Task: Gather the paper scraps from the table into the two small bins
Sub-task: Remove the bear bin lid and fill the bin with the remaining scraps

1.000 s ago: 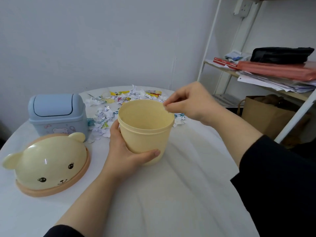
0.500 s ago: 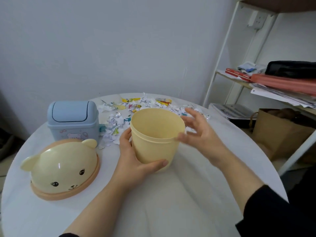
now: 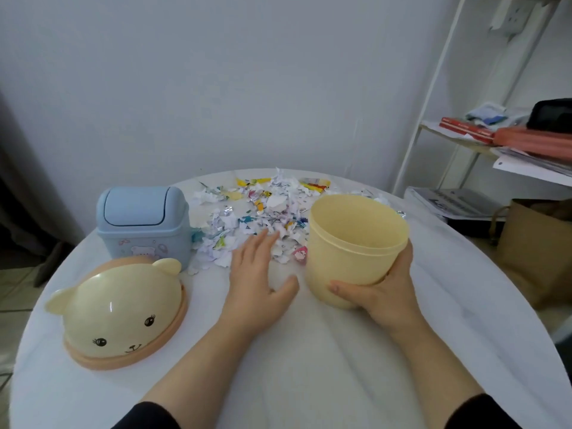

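Observation:
A pile of torn paper scraps (image 3: 263, 212), white with coloured bits, covers the far middle of the round white table (image 3: 309, 366). My right hand (image 3: 382, 284) grips the open yellow bin (image 3: 353, 249) from its near right side, and the bin stands just right of the pile. My left hand (image 3: 258, 280) lies flat and open on the cloth, fingertips touching the pile's near edge. A closed blue bin (image 3: 142, 222) with a swing lid stands left of the scraps.
The yellow bin's bear-face lid (image 3: 119, 309) lies on the table at the near left. A white metal shelf (image 3: 495, 140) with books and papers stands to the right. A brown paper bag (image 3: 538, 243) sits on the floor beside the table.
The yellow bin passed from my left hand to my right hand and shifted right. My left hand let go and moved onto the table by the scraps.

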